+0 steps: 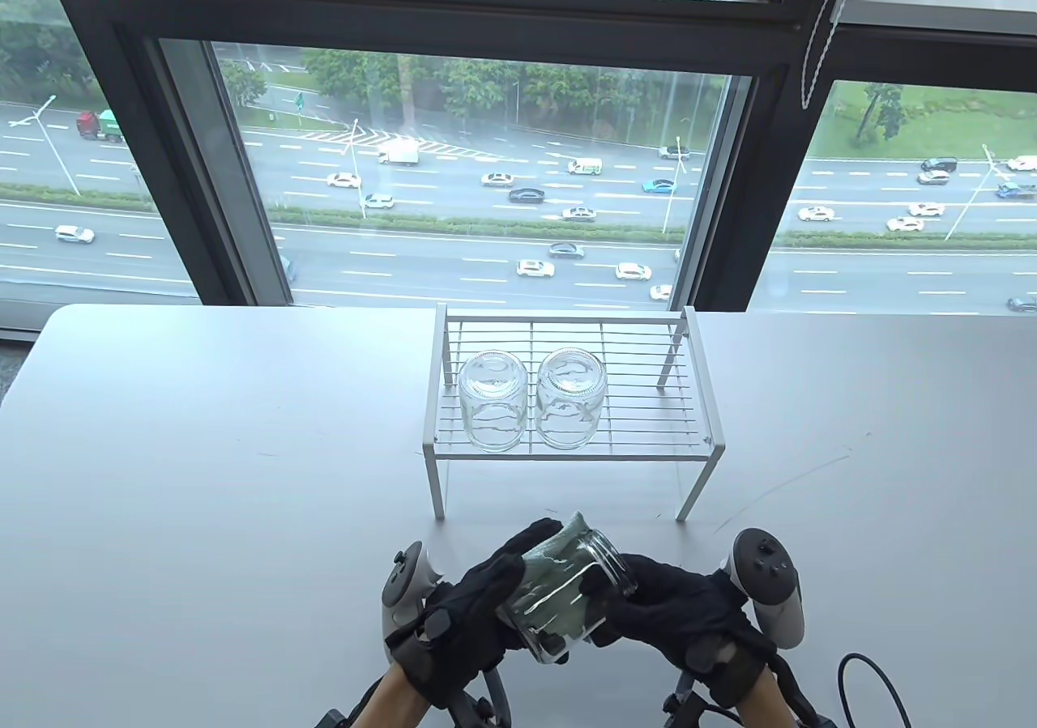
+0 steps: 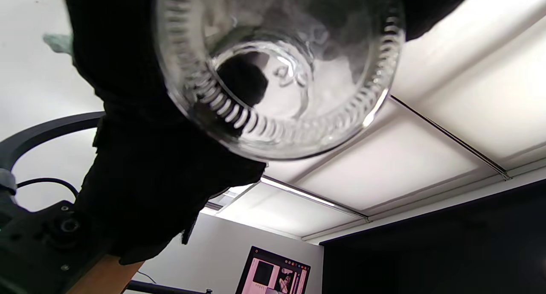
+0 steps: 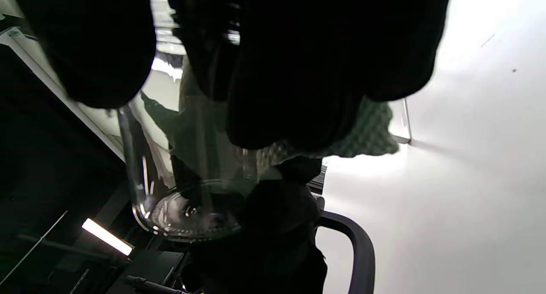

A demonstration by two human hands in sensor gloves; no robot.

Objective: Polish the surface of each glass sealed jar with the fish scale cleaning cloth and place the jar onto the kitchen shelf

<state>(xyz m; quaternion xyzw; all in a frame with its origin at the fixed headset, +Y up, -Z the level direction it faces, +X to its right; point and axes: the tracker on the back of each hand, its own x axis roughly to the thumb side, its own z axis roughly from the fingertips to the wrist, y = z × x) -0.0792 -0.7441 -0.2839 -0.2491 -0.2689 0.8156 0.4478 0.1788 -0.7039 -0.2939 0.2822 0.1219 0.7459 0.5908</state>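
So the jar point(image 1: 567, 598) here is clear glass, round, with a threaded neck and a ribbed ring around its thick base, and it's held tilted above the near edge of the white table point(image 1: 202, 453), mouth pointing up and to the right. The left hand point(image 1: 466, 615) in its black glove is curled around the jar's body, pressing a grey-green cloth point(image 1: 559, 578) with a bumpy, scale-like weave against the glass. The right hand point(image 1: 689, 606) grips the mouth end; its fingers are mostly hidden behind the jar, and in the right wrist view they're just dark blobs. You mostly see the cloth through the glass, with a corner poking out on top, so it's hard to say how much of it there is. Farther back, a white wire shelf point(image 1: 567, 444) with thin parallel bars and flat legs stands on the table, with two more clear jars point(image 1: 531, 396) sitting upside down, side by side on its left half.
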